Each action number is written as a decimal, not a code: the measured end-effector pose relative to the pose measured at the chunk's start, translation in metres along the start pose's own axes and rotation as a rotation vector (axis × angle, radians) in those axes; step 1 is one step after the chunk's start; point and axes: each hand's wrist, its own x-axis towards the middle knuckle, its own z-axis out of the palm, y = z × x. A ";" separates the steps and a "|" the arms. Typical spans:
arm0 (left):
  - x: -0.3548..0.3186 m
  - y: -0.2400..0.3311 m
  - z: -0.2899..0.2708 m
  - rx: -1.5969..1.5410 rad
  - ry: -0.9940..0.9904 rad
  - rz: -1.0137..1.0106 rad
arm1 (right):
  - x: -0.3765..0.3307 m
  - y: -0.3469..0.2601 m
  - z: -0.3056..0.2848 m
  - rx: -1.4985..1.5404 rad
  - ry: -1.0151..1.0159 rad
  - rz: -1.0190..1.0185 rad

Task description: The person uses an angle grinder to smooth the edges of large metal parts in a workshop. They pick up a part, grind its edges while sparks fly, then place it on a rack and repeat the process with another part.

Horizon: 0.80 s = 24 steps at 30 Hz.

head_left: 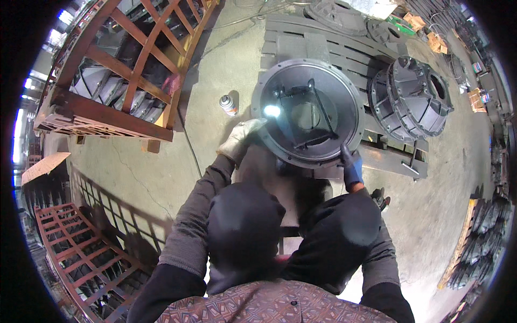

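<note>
A large, round, dark metal housing (344, 102) with a bolt-holed flange stands in front of my knees, its hollow side facing up. My left hand (240, 141), in a whitish glove, is closed on the near left of its rim. On the near right, my right hand (353, 166) grips the same rim in a dark blue glove, thumb on top. Inside the bowl show dark thin bars (323, 110) and a bright spot of light (272, 111); whether these are reflections I cannot tell. The undersides of both grips are hidden.
A spray can (229, 105) stands on the floor left of the housing. Another ribbed housing (412, 99) sits to the right on a dark slatted pallet (274, 37), with more castings (336, 19) behind. Reddish-brown barred crates (113, 116) holding metal parts line the left side.
</note>
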 end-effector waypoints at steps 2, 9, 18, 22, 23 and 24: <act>-0.005 0.003 -0.010 0.113 0.009 -0.024 | -0.017 -0.005 -0.005 0.095 -0.119 0.154; 0.016 0.045 -0.041 0.294 0.245 -0.192 | 0.011 -0.038 -0.058 0.028 0.026 -0.055; 0.107 0.045 0.036 -0.046 0.470 -0.353 | 0.092 -0.030 -0.009 -0.206 0.121 -0.220; 0.097 0.046 0.042 0.623 0.498 -0.261 | 0.091 -0.014 -0.007 -0.158 0.194 -0.142; 0.095 0.047 0.042 0.675 0.449 -0.184 | 0.090 -0.014 -0.008 -0.162 0.199 -0.104; 0.095 0.047 0.043 0.735 0.407 -0.142 | 0.090 -0.015 -0.010 -0.204 0.173 -0.044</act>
